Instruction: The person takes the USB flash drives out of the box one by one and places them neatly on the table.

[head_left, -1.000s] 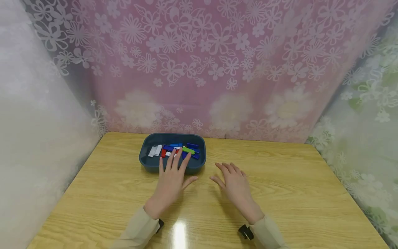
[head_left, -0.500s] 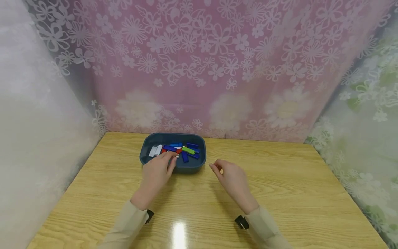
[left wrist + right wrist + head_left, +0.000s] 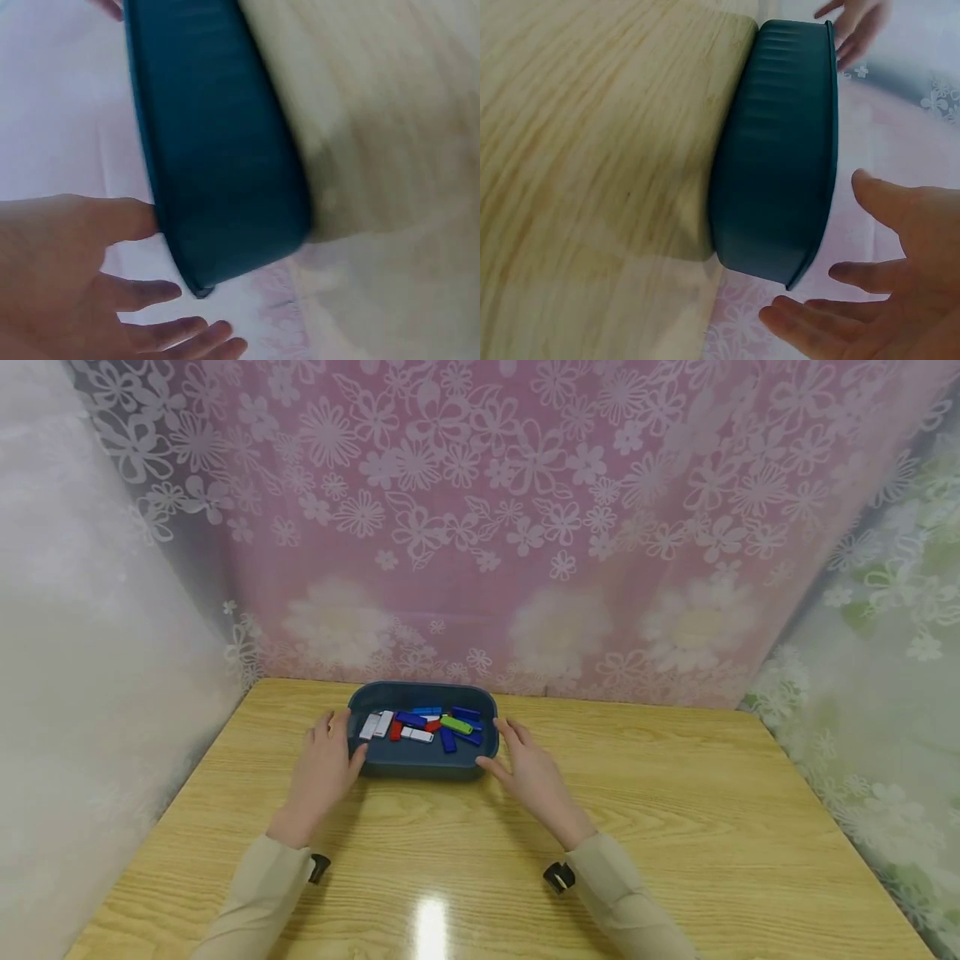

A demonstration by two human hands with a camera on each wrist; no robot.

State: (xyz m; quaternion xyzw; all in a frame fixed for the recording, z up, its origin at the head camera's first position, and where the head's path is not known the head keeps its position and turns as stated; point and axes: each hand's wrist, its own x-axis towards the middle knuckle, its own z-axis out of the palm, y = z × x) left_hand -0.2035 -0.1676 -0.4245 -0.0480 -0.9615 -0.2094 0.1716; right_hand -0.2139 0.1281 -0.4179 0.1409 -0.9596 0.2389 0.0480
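Observation:
A dark teal plastic basin [image 3: 420, 771] stands on the wooden table and holds several USB flash drives: white [image 3: 417, 735], red, dark blue [image 3: 447, 741], light blue and one green [image 3: 456, 725]. My left hand [image 3: 322, 768] is at the basin's left end. In the left wrist view its thumb [image 3: 135, 219] touches the rim, while the loosely spread fingers lie past the corner. Around the right end, my right hand [image 3: 531, 775] has its fingers extended. The right wrist view shows its thumb [image 3: 881, 196] a little apart from the rim. Neither hand holds a flash drive.
The wooden table [image 3: 600, 893] reaches back to a pink flowered curtain [image 3: 480, 527] close behind the basin. Pale sheets hang on the left and right sides. A black band [image 3: 559, 877] shows at the right wrist.
My left hand was over the basin, pinching at a white flash drive, which now lies inside. The hand has moved left to the rim. My right hand has come leftward to the right end.

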